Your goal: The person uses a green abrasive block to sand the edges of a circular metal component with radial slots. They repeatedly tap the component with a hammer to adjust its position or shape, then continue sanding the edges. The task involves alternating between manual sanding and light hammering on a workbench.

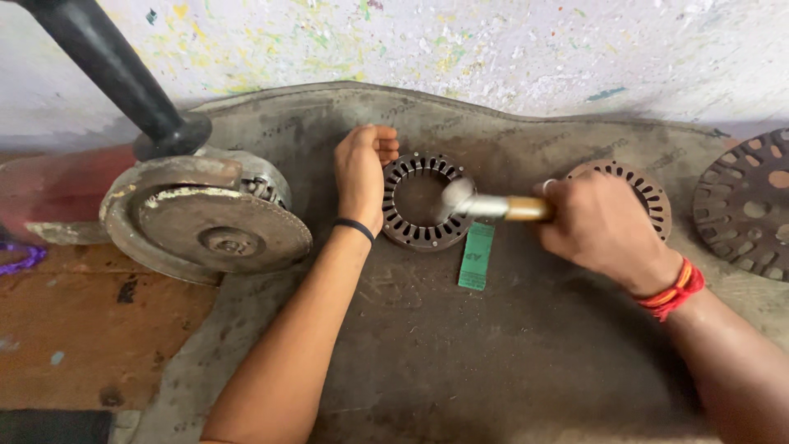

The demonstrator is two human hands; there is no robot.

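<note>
L hand [360, 174] steadies slotted ring [423, 233]; R hand [596, 224] grips hammer [481, 205].

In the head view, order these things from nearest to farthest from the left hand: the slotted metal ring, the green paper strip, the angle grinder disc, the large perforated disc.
1. slotted metal ring: touching the left hand, on its right.
2. green paper strip: right, below the ring.
3. angle grinder disc: left; close to the strip's rank, hard to separate.
4. large perforated disc: far right edge.

Hidden, cut off, blurred

Hammer head [456, 197] motion-blurred; right hand [596, 226] covers part of second ring [649, 193]; perforated disc [748, 205] cut by right edge; grinder handle [99, 62] cut at top.
</note>
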